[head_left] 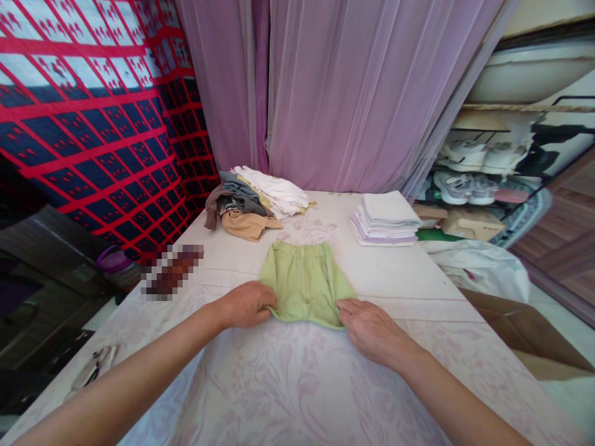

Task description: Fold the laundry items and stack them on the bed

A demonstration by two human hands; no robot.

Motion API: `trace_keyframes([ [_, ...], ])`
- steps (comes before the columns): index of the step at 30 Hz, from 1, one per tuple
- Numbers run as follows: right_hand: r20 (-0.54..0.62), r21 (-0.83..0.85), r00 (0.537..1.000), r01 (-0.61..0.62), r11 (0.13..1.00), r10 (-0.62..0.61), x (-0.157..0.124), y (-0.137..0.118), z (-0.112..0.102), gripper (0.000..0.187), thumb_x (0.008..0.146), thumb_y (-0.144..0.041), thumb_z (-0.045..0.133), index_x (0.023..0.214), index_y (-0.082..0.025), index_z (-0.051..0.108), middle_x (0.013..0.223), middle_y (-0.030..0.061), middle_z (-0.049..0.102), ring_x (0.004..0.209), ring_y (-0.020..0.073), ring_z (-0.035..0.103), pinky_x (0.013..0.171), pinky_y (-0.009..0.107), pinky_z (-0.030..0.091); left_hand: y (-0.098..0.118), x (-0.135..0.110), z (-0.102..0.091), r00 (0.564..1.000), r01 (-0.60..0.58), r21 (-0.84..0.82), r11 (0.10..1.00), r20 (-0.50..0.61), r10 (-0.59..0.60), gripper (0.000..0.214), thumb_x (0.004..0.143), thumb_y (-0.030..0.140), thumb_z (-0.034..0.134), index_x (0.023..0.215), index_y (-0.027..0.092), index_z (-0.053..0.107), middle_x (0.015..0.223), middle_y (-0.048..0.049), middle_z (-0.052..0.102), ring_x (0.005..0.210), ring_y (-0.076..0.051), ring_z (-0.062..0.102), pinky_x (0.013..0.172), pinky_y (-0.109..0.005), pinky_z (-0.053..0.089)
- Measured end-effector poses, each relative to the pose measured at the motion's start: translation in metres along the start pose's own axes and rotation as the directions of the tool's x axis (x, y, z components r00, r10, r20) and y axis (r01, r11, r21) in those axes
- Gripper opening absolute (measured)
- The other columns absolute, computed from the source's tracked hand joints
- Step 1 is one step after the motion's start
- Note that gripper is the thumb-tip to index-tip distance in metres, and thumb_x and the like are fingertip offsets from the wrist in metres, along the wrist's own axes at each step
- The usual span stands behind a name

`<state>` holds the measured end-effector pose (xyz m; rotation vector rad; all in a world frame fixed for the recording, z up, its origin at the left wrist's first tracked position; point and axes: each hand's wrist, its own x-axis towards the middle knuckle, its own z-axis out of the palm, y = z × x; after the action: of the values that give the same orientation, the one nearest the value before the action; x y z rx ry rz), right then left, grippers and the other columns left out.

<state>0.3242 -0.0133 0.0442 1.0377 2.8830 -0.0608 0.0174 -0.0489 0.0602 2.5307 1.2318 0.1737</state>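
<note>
A small light-green garment with a gathered elastic waistband, which looks like a pair of shorts [304,279], lies on the flower-patterned tablecloth [279,378] in front of me. Its waistband points away from me. My left hand [248,303] grips the near left corner of the shorts, fingers closed on the hem. On the other side, my right hand [369,325] pinches the near right corner, with fingertips partly hidden by the cloth. Between both hands the near edge is spread wide and sags slightly.
A loose heap of clothes [251,201] lies at the back left. A neat stack of folded white and lilac cloths [385,220] sits at the back right. Glasses [95,365] rest near the left edge. Purple curtains [344,93] hang behind; a shoe rack [488,148] stands right.
</note>
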Motion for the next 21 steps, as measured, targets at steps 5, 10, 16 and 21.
trace_keyframes([
  [5,0.008,0.044,1.0,-0.017,0.999,0.017,-0.001,-0.002,0.001,0.034,0.077,-0.004,0.039,0.095,-0.013,0.067,0.126,0.014,0.06,0.112,0.0227,0.057,0.095,0.036,0.043,-0.011,-0.006,0.006,0.996,0.083,-0.212,0.974,0.034,-0.078,0.034,0.063,0.006,0.055,0.09,0.021,0.069,0.115,-0.0035,0.066,0.109,-0.02,0.061,0.092,-0.027,0.045],
  [10,0.005,0.112,1.0,-0.021,0.993,0.021,-0.005,0.002,-0.004,0.035,0.073,-0.004,0.04,0.095,-0.017,0.064,0.113,0.0097,0.066,0.104,0.0192,0.06,0.091,0.032,0.043,-0.016,-0.014,0.003,0.99,0.131,-0.308,0.942,0.092,-0.107,0.037,0.064,0.007,0.053,0.094,0.023,0.068,0.125,-0.001,0.063,0.123,-0.022,0.052,0.099,-0.03,0.041],
  [16,0.14,0.049,0.99,-0.015,0.999,0.008,0.012,0.014,-0.034,0.025,0.08,-0.009,0.039,0.083,-0.019,0.061,0.079,0.0051,0.068,0.077,0.0179,0.063,0.066,0.026,0.039,-0.025,-0.002,-0.017,0.961,0.271,-0.461,0.845,0.18,-0.211,0.023,0.076,0.026,0.053,0.094,0.022,0.068,0.09,0.0023,0.071,0.085,-0.016,0.063,0.075,-0.021,0.045],
  [21,0.235,-0.034,0.971,-0.04,0.999,0.047,0.049,0.034,-0.063,0.024,0.083,-0.014,0.041,0.087,-0.018,0.064,0.082,0.008,0.07,0.076,0.0198,0.065,0.061,0.026,0.036,-0.047,0.023,-0.043,0.937,0.349,-0.546,0.761,0.202,-0.285,0.025,0.073,0.039,0.056,0.085,0.019,0.065,0.072,0.0048,0.062,0.07,-0.012,0.055,0.064,-0.019,0.04],
])
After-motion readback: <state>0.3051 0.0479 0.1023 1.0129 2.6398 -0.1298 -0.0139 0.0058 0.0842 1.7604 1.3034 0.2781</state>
